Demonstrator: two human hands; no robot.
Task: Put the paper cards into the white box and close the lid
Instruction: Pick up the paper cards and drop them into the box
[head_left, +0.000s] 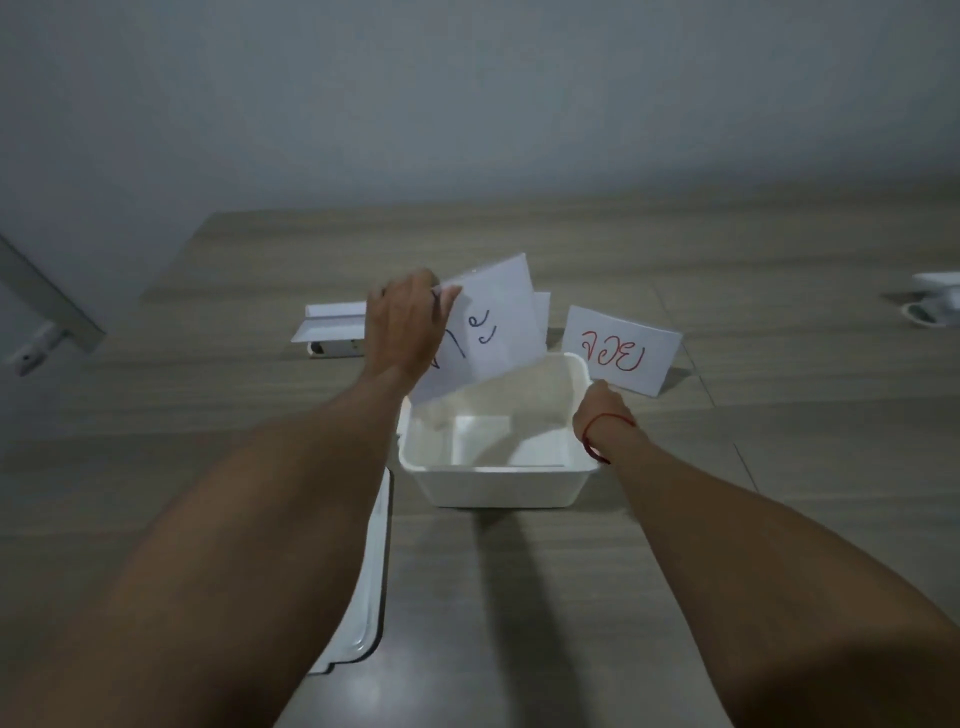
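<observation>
Wood-grain table: nearest me, lid lies off, left of the open box. My left hand pinches cards over it; right hand pinches one card. Risk: tilted cards catch the rim and spill.

A wood-grain floor carries an open white box at the middle, its lid flat just to the left, a white folded piece behind, and white objects far right
</observation>
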